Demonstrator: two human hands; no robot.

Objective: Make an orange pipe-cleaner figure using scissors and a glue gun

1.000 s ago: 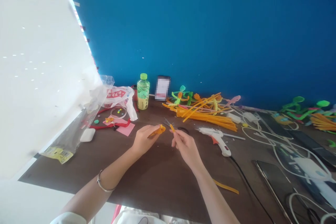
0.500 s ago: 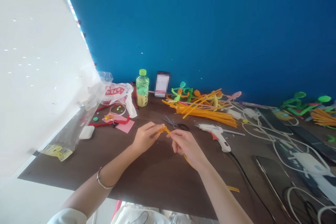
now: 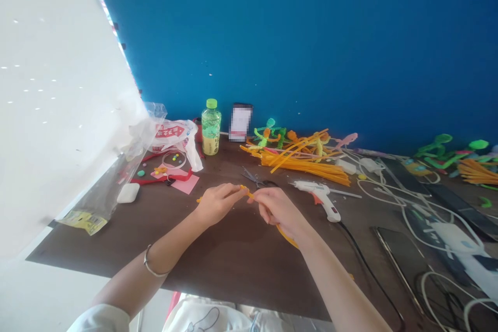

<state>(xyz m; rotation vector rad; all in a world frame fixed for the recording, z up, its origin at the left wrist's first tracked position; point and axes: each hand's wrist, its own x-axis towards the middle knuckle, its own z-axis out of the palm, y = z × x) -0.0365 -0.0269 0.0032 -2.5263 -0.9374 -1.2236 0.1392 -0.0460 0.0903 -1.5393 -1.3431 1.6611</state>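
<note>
Between my two hands runs an orange pipe cleaner [image 3: 287, 237], bent into a small twist where my fingertips meet. My left hand [image 3: 218, 203] pinches the twisted part, and a short orange end pokes out on its left side. With fingers curled, my right hand [image 3: 277, 211] grips the same pipe cleaner, whose long tail hangs below the palm along the wrist. Just beyond my hands lie scissors [image 3: 254, 178], their handles partly hidden. A white hot glue gun [image 3: 319, 198] rests to the right of my right hand.
Behind, a bundle of orange pipe cleaners [image 3: 307, 170] lies near several bent figures. A green-capped bottle [image 3: 211, 128] and a propped phone [image 3: 240, 123] stand by the blue wall. Plastic bags [image 3: 177, 135] sit left; another phone [image 3: 402, 257] and tangled white cables [image 3: 404, 207] lie right.
My fingers have shifted slightly along the pipe cleaner, and its short end now shows left of my left hand. My right hand has moved a little to the right. The view has tilted slightly.
</note>
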